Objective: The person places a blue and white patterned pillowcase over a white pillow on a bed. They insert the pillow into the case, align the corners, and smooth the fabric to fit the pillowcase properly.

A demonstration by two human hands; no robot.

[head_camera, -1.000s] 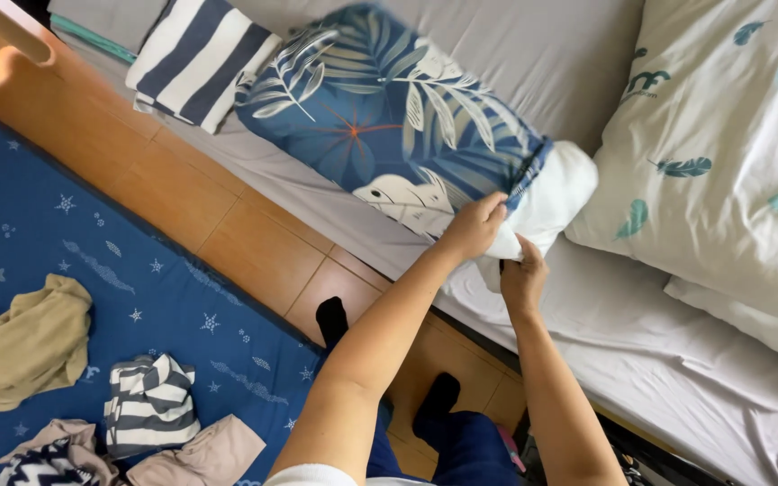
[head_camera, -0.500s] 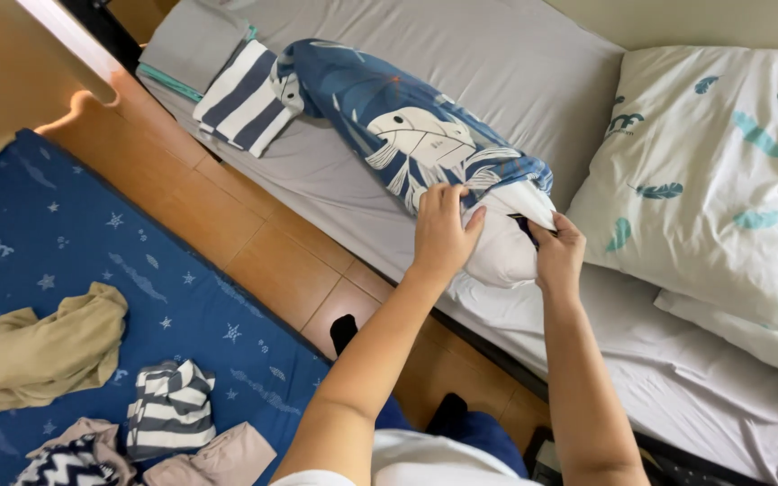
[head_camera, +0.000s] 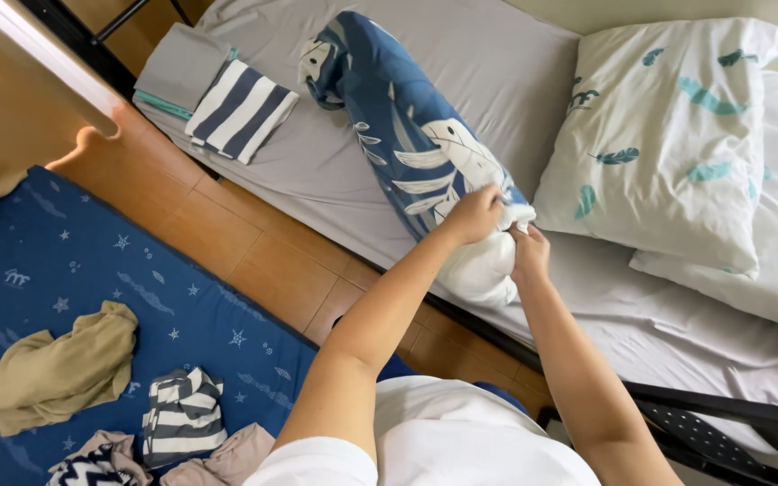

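Blue leaf-print pillowcase [head_camera: 407, 135], half over white pillow [head_camera: 483, 270]

Feather-print pillow [head_camera: 668, 135], striped folded cloth [head_camera: 240, 110]

A person leans over a bed [head_camera: 335, 180] covered in a grey sheet, both hands closed on a pillow. The left hand [head_camera: 472, 216] grips the open edge of a blue leaf-print pillowcase [head_camera: 407, 135], while the right hand [head_camera: 530, 254] pinches the white pillow [head_camera: 488, 270] bulging from it. A feather-print pillow [head_camera: 677, 135] lies just beside them, and a folded striped cloth [head_camera: 240, 110] rests near the bed's far end. On a blue star-patterned mat [head_camera: 92, 270] below lie crumpled clothes [head_camera: 65, 373].
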